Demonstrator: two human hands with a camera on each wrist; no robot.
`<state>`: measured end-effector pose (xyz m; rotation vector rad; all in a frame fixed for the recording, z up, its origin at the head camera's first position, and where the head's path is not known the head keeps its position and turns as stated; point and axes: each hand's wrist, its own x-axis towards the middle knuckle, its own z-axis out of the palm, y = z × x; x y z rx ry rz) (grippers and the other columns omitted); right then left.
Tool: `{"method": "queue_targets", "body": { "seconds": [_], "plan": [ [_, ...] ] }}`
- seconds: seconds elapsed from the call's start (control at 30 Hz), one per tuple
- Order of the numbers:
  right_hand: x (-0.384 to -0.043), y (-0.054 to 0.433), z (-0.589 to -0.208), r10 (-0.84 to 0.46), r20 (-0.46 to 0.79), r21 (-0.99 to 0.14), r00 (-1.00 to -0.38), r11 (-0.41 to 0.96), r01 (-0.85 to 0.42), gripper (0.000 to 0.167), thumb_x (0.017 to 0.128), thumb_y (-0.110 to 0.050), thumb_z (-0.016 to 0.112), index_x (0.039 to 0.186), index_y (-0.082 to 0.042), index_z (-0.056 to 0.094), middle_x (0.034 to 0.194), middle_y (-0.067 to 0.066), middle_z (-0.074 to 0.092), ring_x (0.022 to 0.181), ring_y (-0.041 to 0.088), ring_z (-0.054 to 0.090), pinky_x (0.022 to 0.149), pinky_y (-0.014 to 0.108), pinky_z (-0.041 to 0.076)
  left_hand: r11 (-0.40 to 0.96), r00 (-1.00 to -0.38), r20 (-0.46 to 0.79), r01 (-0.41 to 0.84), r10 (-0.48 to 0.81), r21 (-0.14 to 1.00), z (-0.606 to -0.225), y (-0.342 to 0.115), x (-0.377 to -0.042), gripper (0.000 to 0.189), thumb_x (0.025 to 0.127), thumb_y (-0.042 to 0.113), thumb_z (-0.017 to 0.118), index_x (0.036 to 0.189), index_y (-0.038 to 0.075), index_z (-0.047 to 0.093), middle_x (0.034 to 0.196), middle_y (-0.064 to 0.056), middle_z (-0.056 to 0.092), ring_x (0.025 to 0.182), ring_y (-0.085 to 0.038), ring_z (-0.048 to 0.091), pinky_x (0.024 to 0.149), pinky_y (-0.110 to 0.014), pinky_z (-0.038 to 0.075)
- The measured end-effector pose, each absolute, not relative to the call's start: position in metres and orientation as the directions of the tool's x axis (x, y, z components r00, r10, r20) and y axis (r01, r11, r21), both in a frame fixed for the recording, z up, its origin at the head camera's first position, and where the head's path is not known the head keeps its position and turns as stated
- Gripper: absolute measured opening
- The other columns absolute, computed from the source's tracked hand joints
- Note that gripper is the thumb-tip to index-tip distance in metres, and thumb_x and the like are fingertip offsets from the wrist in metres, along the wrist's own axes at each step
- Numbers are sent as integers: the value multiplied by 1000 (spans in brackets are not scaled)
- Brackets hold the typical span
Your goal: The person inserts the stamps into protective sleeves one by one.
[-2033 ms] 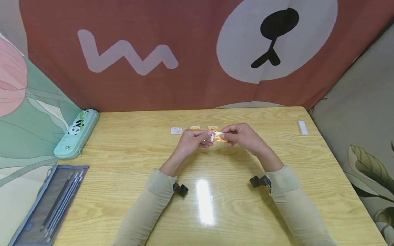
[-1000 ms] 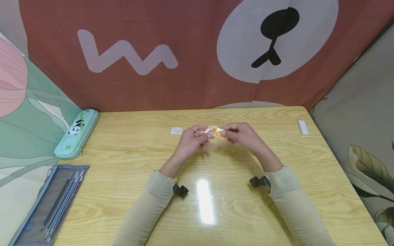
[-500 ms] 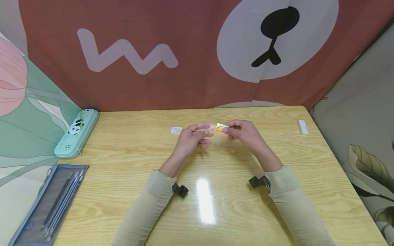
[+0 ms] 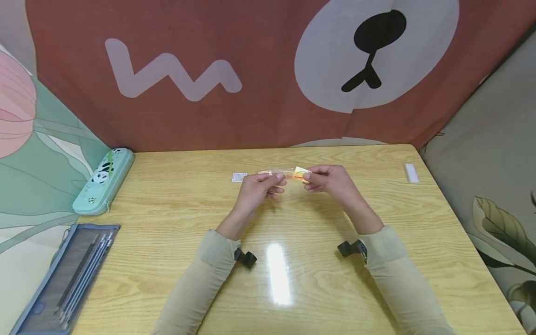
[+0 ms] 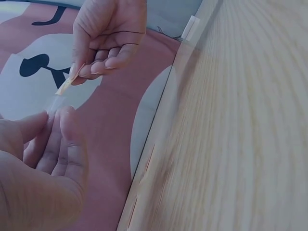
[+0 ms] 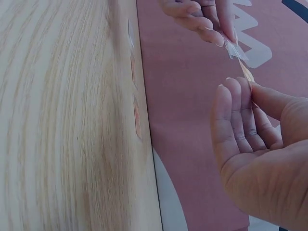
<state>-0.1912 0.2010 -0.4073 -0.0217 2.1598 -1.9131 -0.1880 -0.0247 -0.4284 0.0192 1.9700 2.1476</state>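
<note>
My left hand point(image 4: 253, 193) pinches a piece of clear plastic film point(image 6: 234, 49) between thumb and forefinger. Facing it, my right hand point(image 4: 335, 184) pinches a small yellow-and-orange card point(image 4: 300, 174) by its right end. Film and card meet in the short gap between the two hands, held up over the far part of the table. In the left wrist view the card point(image 5: 64, 87) appears edge-on, the film running up to it. Flat on the table lie a small whitish card point(image 4: 239, 177) and two orange-marked pieces, the nearer piece point(image 6: 136, 118) plainest in the right wrist view.
A green panda pencil case point(image 4: 103, 181) lies at the back left, with a mesh zip pouch point(image 4: 79, 279) of pencils in front of it. At the far right is a small white block point(image 4: 411, 173). A reddish-brown curtain point(image 4: 188, 121) hangs behind the table's back edge.
My left fingertips have drawn back a little to the left, and both hands have risen slightly in the head view. The orange-marked pieces seen behind the hands earlier are now mostly covered.
</note>
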Motion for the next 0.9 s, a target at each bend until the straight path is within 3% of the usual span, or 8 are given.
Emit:
{"method": "queue_targets", "body": {
  "seconds": [0.37, 0.7, 0.9],
  "plan": [
    [-192, 197, -408, -147, -160, -987, -976, 48, 154, 32, 99, -14, 67, 119, 10, 61, 80, -5, 74, 72, 8, 73, 75, 28, 65, -101, -972, -166, -184, 169, 978, -427, -24, -187, 31, 96, 27, 73, 104, -2, 78, 82, 2, 78, 71, -8, 73, 64, -27, 62],
    [-190, 195, -408, -154, -138, -990, -978, 18, 137, 22, 99, -15, 67, 109, 4, 66, 81, -2, 75, 74, 10, 74, 76, 30, 65, -126, -970, -177, -199, 168, 972, -427, -23, -187, 32, 96, 27, 72, 107, -3, 77, 85, 0, 79, 70, -9, 73, 65, -27, 63],
    [-188, 193, -408, -145, -116, -993, -983, 20, 114, 23, 98, -14, 68, 112, 5, 65, 81, -3, 75, 73, 10, 73, 76, 29, 65, -124, -972, -175, -195, 159, 973, -426, -23, -187, 31, 97, 26, 71, 107, -3, 77, 84, 0, 79, 70, -8, 73, 63, -24, 61]
  ]
}}
